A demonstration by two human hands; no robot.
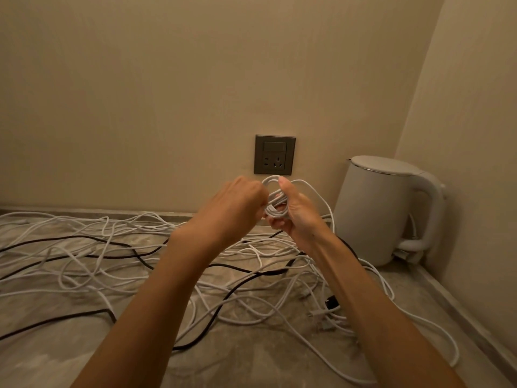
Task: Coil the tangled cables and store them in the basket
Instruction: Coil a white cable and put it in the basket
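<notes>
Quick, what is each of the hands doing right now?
Left hand: pinches a strand of the white cable coil.
Right hand: grips that coil.

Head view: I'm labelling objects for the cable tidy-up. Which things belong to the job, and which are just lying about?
Job: white coil gripped in the right hand, left hand pinching its strand; loose white cables on the counter; black cables among them. The basket is not in view.
Lying about: kettle; wall socket.
</notes>
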